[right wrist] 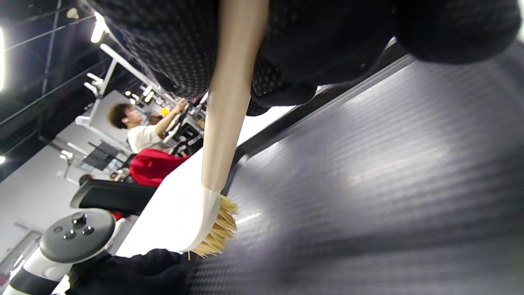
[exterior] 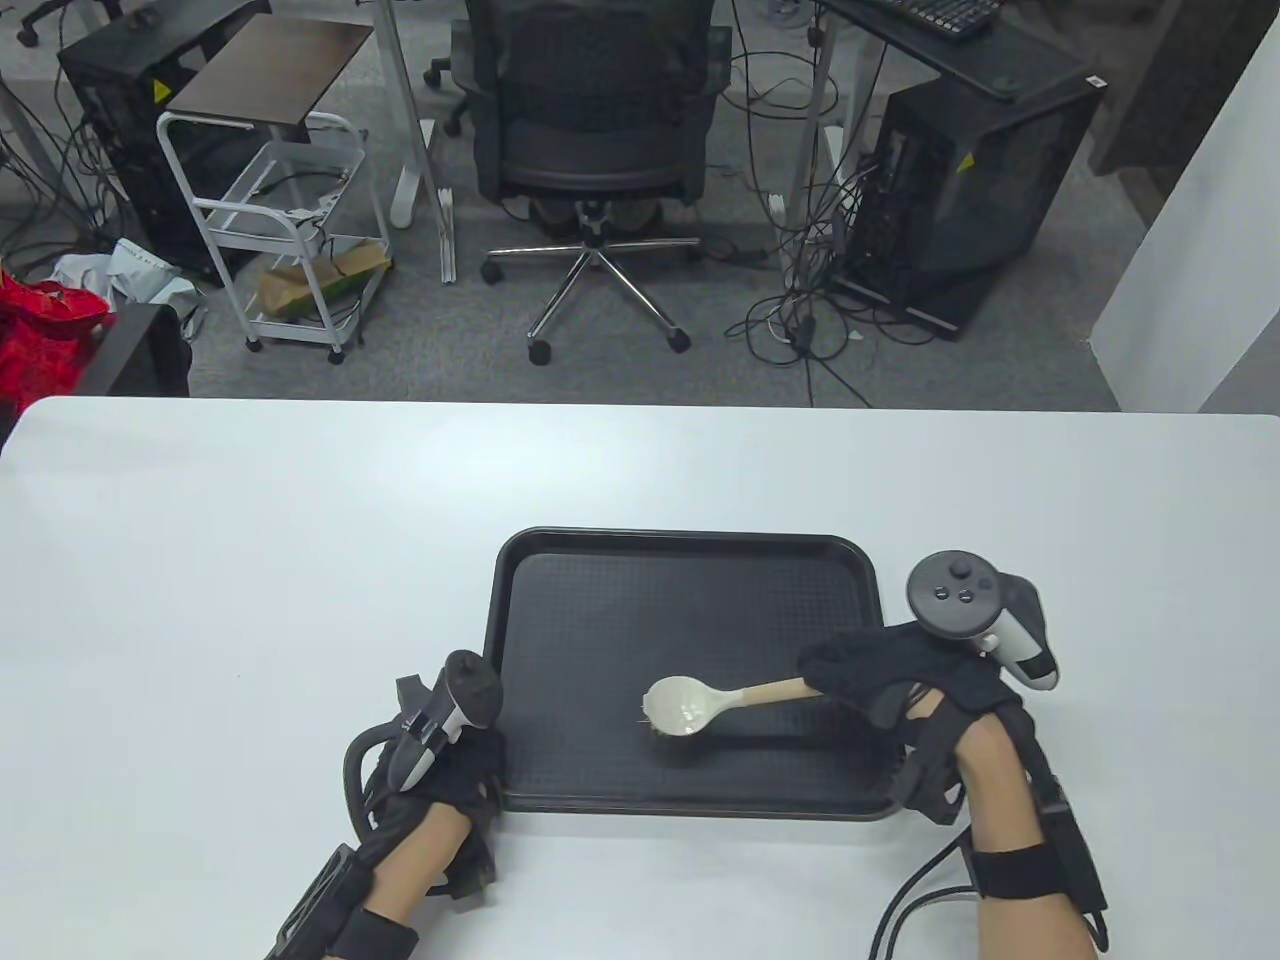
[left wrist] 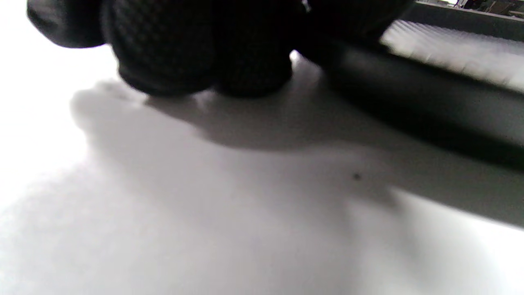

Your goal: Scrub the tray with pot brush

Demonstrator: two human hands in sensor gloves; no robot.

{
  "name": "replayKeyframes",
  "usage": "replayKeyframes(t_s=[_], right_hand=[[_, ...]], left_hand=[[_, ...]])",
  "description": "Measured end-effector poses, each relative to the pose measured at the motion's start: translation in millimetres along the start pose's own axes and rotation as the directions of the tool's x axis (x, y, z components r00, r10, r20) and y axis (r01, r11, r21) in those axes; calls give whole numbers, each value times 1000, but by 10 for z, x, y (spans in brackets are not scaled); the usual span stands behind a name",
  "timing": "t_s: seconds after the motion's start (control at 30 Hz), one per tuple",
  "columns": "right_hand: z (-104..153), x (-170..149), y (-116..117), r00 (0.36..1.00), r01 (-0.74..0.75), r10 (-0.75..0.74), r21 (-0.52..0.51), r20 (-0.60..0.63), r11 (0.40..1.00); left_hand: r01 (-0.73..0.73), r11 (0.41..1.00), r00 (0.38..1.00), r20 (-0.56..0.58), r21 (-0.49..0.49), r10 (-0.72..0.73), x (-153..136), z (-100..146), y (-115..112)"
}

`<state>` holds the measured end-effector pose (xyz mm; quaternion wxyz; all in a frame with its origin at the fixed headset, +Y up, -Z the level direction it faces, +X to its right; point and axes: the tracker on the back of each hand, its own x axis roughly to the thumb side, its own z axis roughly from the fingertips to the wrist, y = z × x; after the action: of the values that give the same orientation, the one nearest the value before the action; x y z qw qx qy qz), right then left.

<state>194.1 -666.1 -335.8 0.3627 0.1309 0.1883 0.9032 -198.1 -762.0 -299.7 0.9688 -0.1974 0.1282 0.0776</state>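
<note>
A black textured tray (exterior: 690, 600) lies on the white table near the front. My right hand (exterior: 870, 680) grips the wooden handle of a pot brush (exterior: 690, 705). Its white head points left and its bristles rest on the tray's floor near the middle. The right wrist view shows the handle (right wrist: 227, 106) running from my gloved fingers down to the white head with tan bristles (right wrist: 219, 231) against the tray (right wrist: 389, 176). My left hand (exterior: 450, 770) rests at the tray's front left corner. The left wrist view shows its fingers (left wrist: 163, 45) curled on the table beside the tray's rim (left wrist: 430, 102).
The white table (exterior: 250, 560) extends wide to the left and beyond the tray. Behind it stand an office chair (exterior: 595, 130), a white cart (exterior: 285, 200) and computer towers on the floor.
</note>
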Motion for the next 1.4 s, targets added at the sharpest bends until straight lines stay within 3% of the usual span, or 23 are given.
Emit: replayKeyframes(t_s=[0.13, 0.27, 0.43, 0.67, 1.03, 1.4], right_hand=[[-133, 309, 407, 996, -80, 81, -10, 43, 997], [-149, 478, 646, 992, -110, 113, -48, 56, 993], [-217, 524, 893, 995, -77, 82, -85, 55, 993], [-302, 509, 1113, 994, -91, 93, -32, 56, 995], [-314, 450, 1114, 987, -162, 163, 46, -12, 986], [-240, 279, 782, 961, -231, 251, 165, -114, 959]], left_hand=[[-1, 1000, 1000, 0, 2, 1, -2, 0, -1], [2, 1000, 1000, 1, 3, -2, -1, 0, 0], [0, 1000, 1000, 3, 2, 0, -2, -1, -1], [-2, 1000, 1000, 3, 3, 2, -3, -1, -2], [0, 1000, 1000, 4, 4, 0, -3, -1, -2], [-4, 1000, 1000, 4, 3, 4, -8, -1, -1]])
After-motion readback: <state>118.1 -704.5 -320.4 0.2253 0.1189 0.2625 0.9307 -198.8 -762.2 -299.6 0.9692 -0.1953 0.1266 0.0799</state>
